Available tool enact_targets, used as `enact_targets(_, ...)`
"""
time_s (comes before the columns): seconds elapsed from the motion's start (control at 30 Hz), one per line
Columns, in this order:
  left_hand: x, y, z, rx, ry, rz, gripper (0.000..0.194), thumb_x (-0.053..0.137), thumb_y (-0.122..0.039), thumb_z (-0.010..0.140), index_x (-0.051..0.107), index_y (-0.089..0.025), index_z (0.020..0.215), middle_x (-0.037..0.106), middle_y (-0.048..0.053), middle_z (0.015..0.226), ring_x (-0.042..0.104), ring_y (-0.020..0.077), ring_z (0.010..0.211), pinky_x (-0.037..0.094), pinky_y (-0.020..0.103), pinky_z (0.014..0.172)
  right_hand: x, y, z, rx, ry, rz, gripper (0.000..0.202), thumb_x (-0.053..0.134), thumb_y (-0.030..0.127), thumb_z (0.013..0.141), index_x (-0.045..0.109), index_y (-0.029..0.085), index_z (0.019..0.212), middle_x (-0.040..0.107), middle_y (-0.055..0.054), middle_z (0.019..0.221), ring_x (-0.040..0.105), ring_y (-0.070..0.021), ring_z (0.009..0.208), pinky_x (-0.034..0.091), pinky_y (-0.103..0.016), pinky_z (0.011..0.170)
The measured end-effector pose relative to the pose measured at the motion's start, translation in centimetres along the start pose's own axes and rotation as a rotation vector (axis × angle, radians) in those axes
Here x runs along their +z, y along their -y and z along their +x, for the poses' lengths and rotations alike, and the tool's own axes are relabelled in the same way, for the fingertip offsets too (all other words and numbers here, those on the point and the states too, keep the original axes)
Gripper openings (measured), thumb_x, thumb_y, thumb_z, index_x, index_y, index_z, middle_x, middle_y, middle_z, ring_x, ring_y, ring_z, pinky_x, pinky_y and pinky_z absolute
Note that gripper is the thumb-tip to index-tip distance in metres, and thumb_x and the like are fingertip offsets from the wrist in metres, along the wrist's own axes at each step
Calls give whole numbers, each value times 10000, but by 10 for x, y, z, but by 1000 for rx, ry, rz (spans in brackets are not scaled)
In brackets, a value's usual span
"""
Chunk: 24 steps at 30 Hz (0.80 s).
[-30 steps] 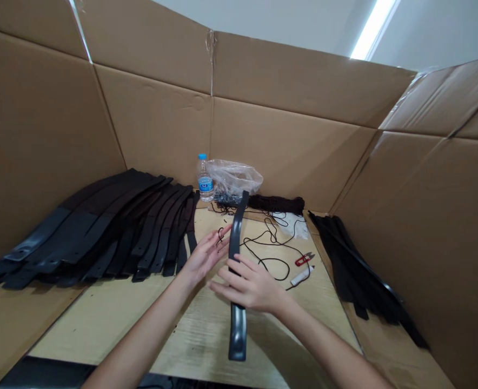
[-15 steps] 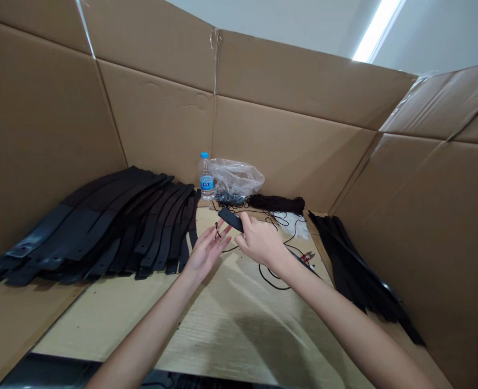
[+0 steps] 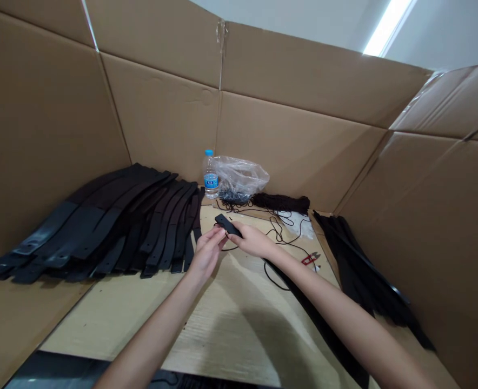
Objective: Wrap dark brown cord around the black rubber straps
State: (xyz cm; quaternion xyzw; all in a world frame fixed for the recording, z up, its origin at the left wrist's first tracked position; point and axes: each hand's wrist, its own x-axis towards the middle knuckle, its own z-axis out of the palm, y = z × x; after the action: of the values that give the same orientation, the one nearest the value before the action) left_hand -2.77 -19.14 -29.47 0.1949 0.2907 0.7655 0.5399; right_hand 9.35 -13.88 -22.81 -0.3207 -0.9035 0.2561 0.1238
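1. The landmark is the water bottle (image 3: 211,181), upright at the back of the table (image 3: 141,324) against the cardboard.
2. Straight toward the wearer from the bottle, the black strip (image 3: 227,223) is held up by its end; its length runs away to the right, beneath the right forearm.
3. The right hand (image 3: 252,240), in front of the bottle and a little to its right, is closed around the strip just short of that end.
4. The left hand (image 3: 207,249), in front of the bottle, has thumb and fingers drawn together at the strip's tip. It appears to pinch the dark cord (image 3: 230,249); the exact hold is too small to tell.
5. Likeliest trouble: the cord could slip from the pinch, since it is thin and only fingertips meet it.
6. The strip's tip could twist, because its long remainder hangs off the right hand's grip as a lever.
7. The slack could snag: it loops over the table to the right of the bottle, near the red snips (image 3: 311,258).
8. Swinging wide left of the bottle could disturb the overlapping pile of strips (image 3: 113,216), whose ends look loosely stacked.
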Motion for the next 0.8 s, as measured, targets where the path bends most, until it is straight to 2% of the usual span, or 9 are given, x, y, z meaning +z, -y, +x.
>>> enact_targets(0.13,-3,-3,3,25,-28,27,254,878,-211,503,720,-132,686,724,49,811,622,129,753,452,224,719,11,1,7,-21,30,204,325,533,182,869,571,128,1188,638,-123,1129,614,-224,983,483,-362,861)
enact_targets(0.2,-4,-5,3,45,-36,34,273,891,-228,475,713,-138,663,717,38,760,622,133,734,454,226,711,14,1,8,19,64,321,336,535,224,874,557,132,1196,638,-96,1022,618,-169,763,533,-315,687)
enact_targets(0.3,-4,-8,4,66,-33,53,285,895,-245,468,707,-130,649,711,41,732,620,142,709,459,238,705,15,-1,8,93,155,524,310,561,291,860,565,143,1133,575,-10,772,486,-91,501,477,-221,436)
enact_targets(0.37,-5,-10,5,80,-35,60,288,894,-250,474,708,-124,654,716,46,746,620,141,707,457,239,706,14,-3,6,143,221,663,259,559,361,863,578,147,1008,499,31,647,456,-80,463,458,-196,404)
enact_targets(0.43,-7,-12,8,101,-44,57,286,890,-255,486,710,-123,664,721,45,760,619,134,717,453,233,718,14,-6,2,214,283,799,308,473,448,897,558,153,921,497,28,610,494,-92,462,478,-209,422)
enact_targets(0.53,-10,-16,11,138,-60,42,279,880,-264,508,712,-127,682,721,34,770,620,123,755,447,218,762,14,-10,-5,345,350,990,337,325,402,938,527,148,846,559,-17,616,525,-108,440,472,-222,413)
enact_targets(0.63,-11,-18,11,148,-58,43,260,868,-250,532,713,-125,700,724,43,794,631,137,830,443,223,823,16,-11,-11,401,325,1121,187,349,239,898,479,158,790,542,-3,581,453,-83,378,394,-182,362)
enact_targets(0.7,-9,-17,10,133,-46,57,248,861,-227,547,714,-117,714,724,56,794,640,156,858,442,238,844,16,-11,-12,393,268,1188,84,380,189,870,457,174,841,521,24,567,411,-76,360,345,-165,343)
enact_targets(0.8,-7,-15,7,106,-24,81,239,857,-209,551,715,-123,722,734,77,860,644,186,925,446,261,860,11,-10,-10,356,166,1281,133,393,181,869,424,210,995,506,52,578,399,-80,367,311,-149,342)
